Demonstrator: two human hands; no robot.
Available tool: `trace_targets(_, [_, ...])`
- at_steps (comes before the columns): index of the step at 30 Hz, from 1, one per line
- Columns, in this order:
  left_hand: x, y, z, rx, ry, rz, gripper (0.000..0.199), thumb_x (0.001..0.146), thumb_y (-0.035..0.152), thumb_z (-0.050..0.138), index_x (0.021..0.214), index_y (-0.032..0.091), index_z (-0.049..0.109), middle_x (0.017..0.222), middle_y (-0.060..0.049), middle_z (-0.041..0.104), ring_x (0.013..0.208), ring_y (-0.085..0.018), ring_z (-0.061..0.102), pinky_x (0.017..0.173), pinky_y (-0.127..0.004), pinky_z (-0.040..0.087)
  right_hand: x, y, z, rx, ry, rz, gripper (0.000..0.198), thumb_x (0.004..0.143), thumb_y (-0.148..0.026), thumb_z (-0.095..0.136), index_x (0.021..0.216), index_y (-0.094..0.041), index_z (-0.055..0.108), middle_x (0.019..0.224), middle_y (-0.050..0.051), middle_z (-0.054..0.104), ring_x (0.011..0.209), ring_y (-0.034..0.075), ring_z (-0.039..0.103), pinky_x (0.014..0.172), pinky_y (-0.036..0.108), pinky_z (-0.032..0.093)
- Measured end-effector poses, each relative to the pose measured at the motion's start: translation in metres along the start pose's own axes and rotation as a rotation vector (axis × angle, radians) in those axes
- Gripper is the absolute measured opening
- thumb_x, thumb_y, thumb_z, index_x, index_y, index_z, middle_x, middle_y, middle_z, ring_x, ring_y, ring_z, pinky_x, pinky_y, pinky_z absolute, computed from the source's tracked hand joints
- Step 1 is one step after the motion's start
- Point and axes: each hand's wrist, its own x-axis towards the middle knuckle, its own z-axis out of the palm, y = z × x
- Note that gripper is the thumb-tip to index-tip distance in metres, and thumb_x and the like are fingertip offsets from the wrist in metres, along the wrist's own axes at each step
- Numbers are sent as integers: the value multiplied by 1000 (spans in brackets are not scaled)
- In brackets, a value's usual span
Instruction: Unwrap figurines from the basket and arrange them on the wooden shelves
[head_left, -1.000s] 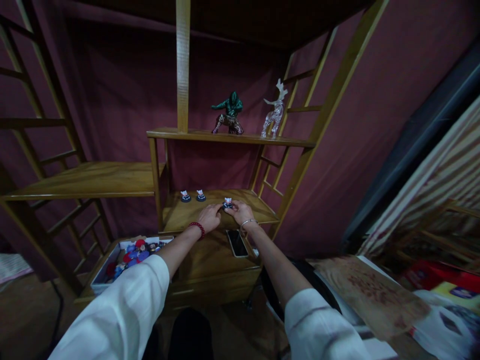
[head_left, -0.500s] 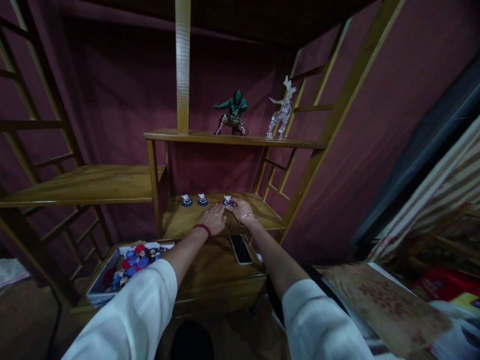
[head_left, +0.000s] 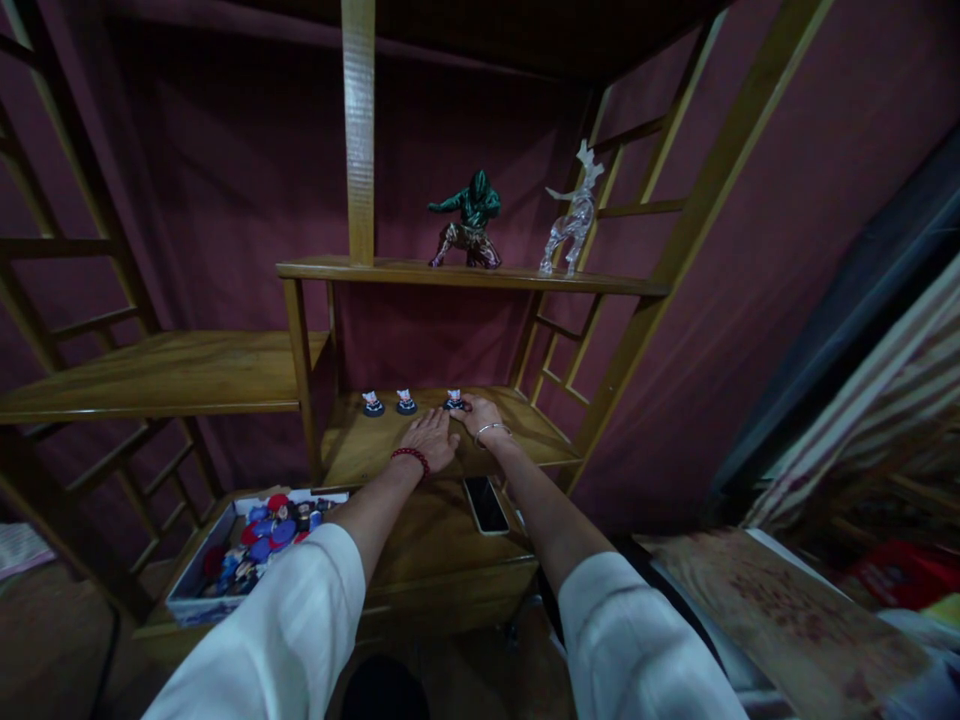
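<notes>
On the lower wooden shelf point(head_left: 352, 445) stand three small white figurines on dark round bases. The left figurine point(head_left: 373, 403) and the middle figurine point(head_left: 406, 401) are close together. My right hand point(head_left: 480, 415) has its fingers closed on the base of the right-hand figurine point(head_left: 454, 399), which stands upright on the shelf. Just left of it, my left hand point(head_left: 431, 438) lies flat with its fingers stretched out, palm down, holding nothing. Its fingertips are near the held figurine; whether they touch it I cannot tell.
A phone point(head_left: 486, 505) lies on the ledge below the shelf. To the left, a box point(head_left: 199, 608) holds several colourful figurines. Above, the upper shelf point(head_left: 412, 274) carries a green crouching figure point(head_left: 472, 222) and a clear deer figurine point(head_left: 572, 220). A wooden post point(head_left: 300, 370) bounds the lower shelf's left side.
The view has shifted slightly. Both hands stay almost in the same place, with the right one still at the right-hand figurine.
</notes>
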Motion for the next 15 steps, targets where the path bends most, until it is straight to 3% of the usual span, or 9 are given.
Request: trace_targets(15, [8,-1,1,230,-65,-4,60,84,42,15,133,9,26,142,-9,22,130,-22,16,105,-38,15,5,-9,-2,-76,-62,50,23,73,-30,59,94,-20,61,89,3,66,81,14,60,69,20,41])
